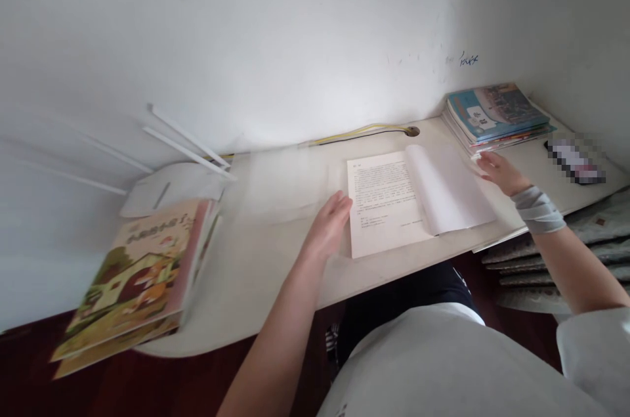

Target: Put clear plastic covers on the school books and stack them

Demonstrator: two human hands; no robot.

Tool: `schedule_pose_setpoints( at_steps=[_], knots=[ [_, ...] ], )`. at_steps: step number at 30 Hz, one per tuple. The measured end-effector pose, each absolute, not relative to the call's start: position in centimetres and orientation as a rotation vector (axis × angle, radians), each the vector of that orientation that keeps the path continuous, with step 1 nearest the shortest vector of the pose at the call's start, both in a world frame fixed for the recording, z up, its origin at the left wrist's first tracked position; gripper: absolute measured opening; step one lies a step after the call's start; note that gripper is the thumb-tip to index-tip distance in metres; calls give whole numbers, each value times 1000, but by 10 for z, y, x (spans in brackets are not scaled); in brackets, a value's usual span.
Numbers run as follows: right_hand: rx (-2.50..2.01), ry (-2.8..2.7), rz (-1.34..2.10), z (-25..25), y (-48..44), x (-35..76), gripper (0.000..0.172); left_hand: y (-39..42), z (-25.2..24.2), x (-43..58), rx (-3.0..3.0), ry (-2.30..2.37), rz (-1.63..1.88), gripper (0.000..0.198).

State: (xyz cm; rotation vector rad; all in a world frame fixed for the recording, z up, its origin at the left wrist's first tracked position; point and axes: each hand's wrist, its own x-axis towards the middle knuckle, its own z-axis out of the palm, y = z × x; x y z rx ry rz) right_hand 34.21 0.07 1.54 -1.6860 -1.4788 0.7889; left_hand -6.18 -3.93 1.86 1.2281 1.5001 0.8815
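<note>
An open book [384,207] with printed text lies on the white desk, its blank right-hand page [447,190] curving up from the fold. My left hand [333,219] rests at the book's left edge, fingers stretched out and together, touching the side of the page. Past the book's right edge is my right hand [503,174], with a grey wrap [540,210] round the wrist. Its fingers are bent, and something small and white shows at the fingertips; I cannot make out what it is.
A stack of books [497,115] stands at the back right, beside a pixelated phone [575,159]. Picture books [142,272] overhang the desk's left end. Cables run along the wall to a desk hole [412,132]. White rods [189,141] slant at the left.
</note>
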Motion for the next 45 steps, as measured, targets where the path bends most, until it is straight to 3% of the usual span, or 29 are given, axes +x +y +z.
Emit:
schedule_pose_setpoints(
  at_steps=[4,7,12,16,21,26,33,39,45],
  knots=[
    [-1628,-1291,1118,21,-18,355,37,-18,39,-68,880,1341,840,25],
    [-1647,-1216,1152,21,-16,348,39,-5,45,-67,800,1303,774,10],
    [-1710,-1303,1088,14,-12,338,52,-7,41,-50,1167,1278,603,16],
    [-1666,-1427,1042,7,-15,337,62,-12,50,-42,1296,1332,741,15],
    [-1588,-1562,918,11,-13,334,37,-5,97,-19,1258,1233,1067,13],
    [-1692,-1566,824,23,-18,328,29,1,127,43,1373,1047,964,23],
    [-1692,-1445,969,17,-27,332,52,-8,72,52,2053,1169,729,36],
    [-1849,-1783,614,8,-15,325,33,-47,3,0,2451,1568,93,60],
    [-1915,-1944,296,-3,-16,317,25,-69,-13,-18,2541,1677,31,61]
  ],
)
